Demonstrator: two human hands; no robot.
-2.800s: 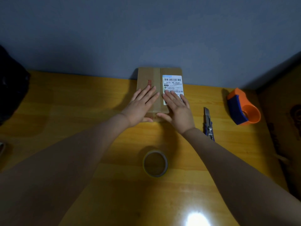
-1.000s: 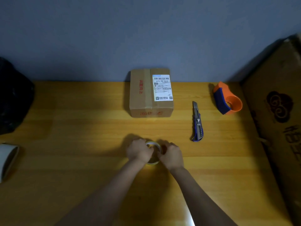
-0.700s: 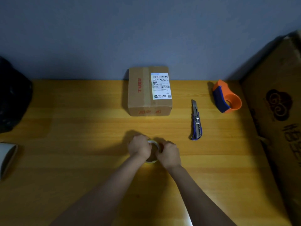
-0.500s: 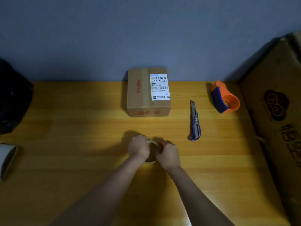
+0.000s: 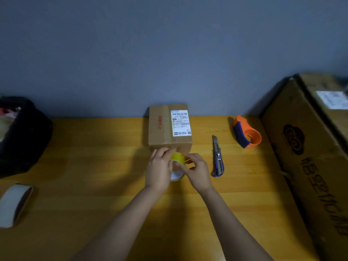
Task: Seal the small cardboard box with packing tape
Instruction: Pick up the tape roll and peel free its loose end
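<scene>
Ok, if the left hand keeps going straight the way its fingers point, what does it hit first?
Probably the near face of the small cardboard box. The left hand, gripping the tape roll, already has its fingertips about at that face; the gap is unclear.

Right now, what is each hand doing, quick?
Left hand: closed on the yellow roll of packing tape, in front of the small cardboard box.
Right hand: fingers pinched at the same roll, holding it.
</scene>
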